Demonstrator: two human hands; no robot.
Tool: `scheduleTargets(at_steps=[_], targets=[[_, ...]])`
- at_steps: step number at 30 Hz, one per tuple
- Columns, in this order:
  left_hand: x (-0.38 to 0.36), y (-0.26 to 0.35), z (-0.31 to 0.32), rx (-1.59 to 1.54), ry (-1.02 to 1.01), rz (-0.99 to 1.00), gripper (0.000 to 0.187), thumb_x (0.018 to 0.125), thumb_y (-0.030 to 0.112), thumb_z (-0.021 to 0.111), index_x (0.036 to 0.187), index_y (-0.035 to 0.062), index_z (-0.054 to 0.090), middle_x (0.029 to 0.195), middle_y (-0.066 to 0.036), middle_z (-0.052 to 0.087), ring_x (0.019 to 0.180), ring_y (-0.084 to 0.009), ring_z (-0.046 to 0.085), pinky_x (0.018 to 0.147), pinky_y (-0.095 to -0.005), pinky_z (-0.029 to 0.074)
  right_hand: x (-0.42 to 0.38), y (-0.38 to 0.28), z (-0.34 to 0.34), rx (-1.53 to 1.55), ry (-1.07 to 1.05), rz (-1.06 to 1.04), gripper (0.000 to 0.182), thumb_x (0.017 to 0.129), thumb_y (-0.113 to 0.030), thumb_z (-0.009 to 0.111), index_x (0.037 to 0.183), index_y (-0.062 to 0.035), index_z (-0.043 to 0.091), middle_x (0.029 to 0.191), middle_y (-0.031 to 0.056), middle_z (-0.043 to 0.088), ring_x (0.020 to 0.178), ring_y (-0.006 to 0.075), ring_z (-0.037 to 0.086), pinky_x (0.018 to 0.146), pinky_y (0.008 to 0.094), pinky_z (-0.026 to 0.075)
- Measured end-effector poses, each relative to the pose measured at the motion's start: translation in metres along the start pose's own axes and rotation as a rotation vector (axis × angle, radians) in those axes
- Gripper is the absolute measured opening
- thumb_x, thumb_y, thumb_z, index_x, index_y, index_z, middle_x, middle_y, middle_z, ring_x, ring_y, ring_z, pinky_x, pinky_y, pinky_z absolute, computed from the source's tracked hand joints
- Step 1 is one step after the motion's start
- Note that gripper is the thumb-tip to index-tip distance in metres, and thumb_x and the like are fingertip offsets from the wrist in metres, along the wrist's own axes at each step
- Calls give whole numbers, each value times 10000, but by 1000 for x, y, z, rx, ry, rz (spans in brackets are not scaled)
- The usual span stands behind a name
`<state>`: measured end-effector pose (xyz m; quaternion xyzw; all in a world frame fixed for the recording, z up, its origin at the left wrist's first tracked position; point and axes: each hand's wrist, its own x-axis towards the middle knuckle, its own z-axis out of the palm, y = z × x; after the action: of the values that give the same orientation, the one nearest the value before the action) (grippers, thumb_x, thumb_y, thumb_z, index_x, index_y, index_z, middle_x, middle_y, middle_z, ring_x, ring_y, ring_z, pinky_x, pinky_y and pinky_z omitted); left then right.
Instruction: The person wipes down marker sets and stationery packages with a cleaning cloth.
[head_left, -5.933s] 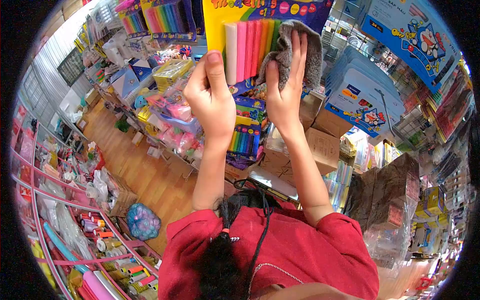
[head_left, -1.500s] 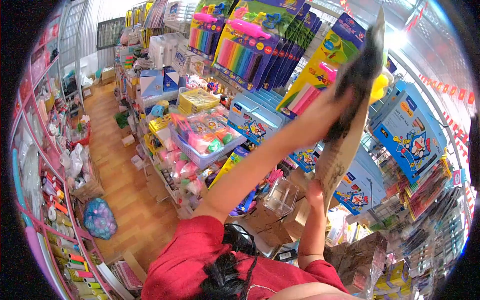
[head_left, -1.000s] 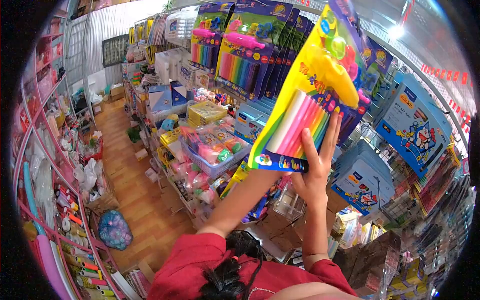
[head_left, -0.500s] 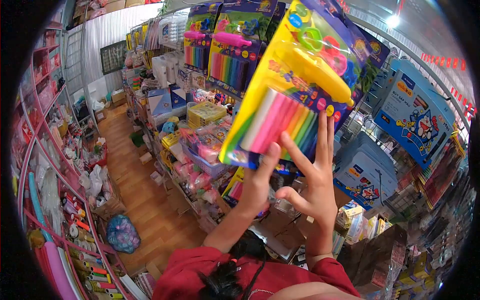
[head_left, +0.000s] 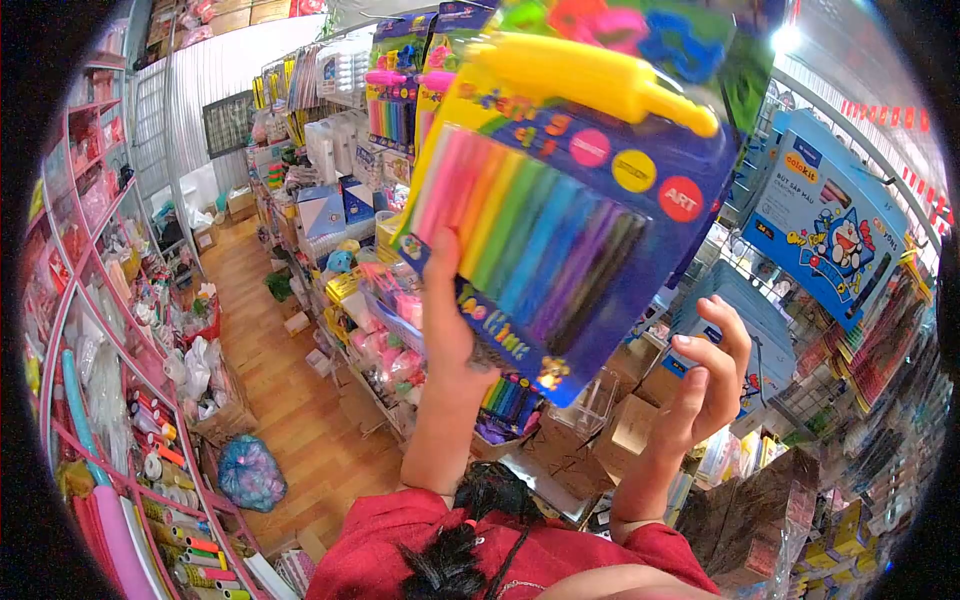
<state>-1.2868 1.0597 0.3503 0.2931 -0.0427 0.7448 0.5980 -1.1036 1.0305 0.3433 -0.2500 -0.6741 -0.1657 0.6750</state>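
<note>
Modelling clay pack (head_left: pixel 660 270) is held up at a tilt before the person, gripped at its lower left by the left hand (head_left: pixel 450 320), whose thumb lies along the front; the card hides the other fingers. Under clear, shiny plastic run slim rounded clay sticks (head_left: pixel 530 230), side by side from pale pink to black. Above them sits a smooth yellow rolling-pin shape (head_left: pixel 580 80), thick in the barrel and stepped down to a narrow end. The right hand (head_left: pixel 710 375) is apart from the pack, near its lower right edge, fingers bent and loosely spread. Farther right hangs a flat-faced, glossy blue box (head_left: pixel 825 230). Lower down stands a plain brown carton (head_left: pixel 630 435). To the left, a round, crinkled plastic bag (head_left: pixel 250 472) rests on the wood-grained floor (head_left: pixel 245 310).
</note>
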Motion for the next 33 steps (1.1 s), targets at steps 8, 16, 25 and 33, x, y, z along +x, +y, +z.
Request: scheduleTargets(at_steps=[8,16,25,33], targets=[[-10,28,-25,483,230,603,455,860,315,556,1211,41,463,1097,-87,570,979,-189,569,859,-322,454,-5,5,7,181,-36,73,198,805,-157,493,869,-19,620,1008,179,568,977,289,524,902,401,374],[-80,34,-95,1299,440,589,366,892,231,536,1157,-18,495,1093,-101,547,973,-179,533,856,-324,420,-65,-5,77,936,-525,674,895,764,-622,481,1404,-102,135,1352,186,338,1234,300,357,1007,440,275],[-115,-12,-86,2326,-603,172,655,722,322,643,1323,345,385,1442,-110,229,1312,-361,224,985,-612,241,-114,-15,97,1593,-525,1187,1095,621,-857,293,1376,-211,-167,1451,152,-81,1335,334,95,1047,484,164],[-81,-10,-102,2117,-833,9,774,644,613,586,1333,330,376,1483,-58,112,1355,-344,80,989,-669,50,-136,-10,101,1564,-420,1337,1051,639,-837,297,1367,-206,-124,1428,145,-37,1316,324,124,1039,476,178]])
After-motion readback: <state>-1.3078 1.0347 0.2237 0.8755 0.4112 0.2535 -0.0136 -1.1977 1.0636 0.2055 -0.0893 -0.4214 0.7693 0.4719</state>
